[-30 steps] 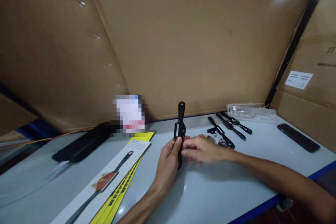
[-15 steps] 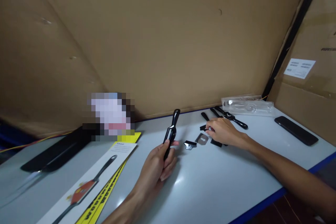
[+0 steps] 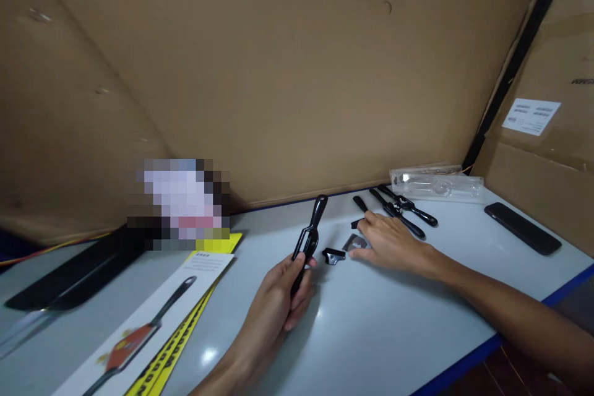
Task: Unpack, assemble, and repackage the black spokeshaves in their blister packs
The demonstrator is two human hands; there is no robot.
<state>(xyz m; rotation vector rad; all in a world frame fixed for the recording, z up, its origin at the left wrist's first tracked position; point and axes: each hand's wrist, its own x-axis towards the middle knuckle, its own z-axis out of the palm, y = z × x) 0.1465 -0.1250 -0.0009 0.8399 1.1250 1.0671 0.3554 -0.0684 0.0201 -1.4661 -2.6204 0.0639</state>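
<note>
In my left hand is a black spokeshave, held upright by its lower handle with the fingers wrapped round it. My right hand reaches over the table, thumb and fingers apart around a flat grey blade; whether it touches the blade is hard to tell. Left of that blade lies a small black cap piece. Another black part shows partly behind my right fingertips. Beyond the hand lie more black spokeshaves, one partly covered by it.
Clear plastic packaging lies at the back right, with a long black tray-like piece nearer the edge. On the left are a printed card, yellow lettered strips and a long black object. Cardboard walls the table's back.
My right hand has shifted slightly left and nearer, its fingers spreading from the small black part towards the grey blade. The left hand still grips the spokeshave, now tilted slightly more to the right.
</note>
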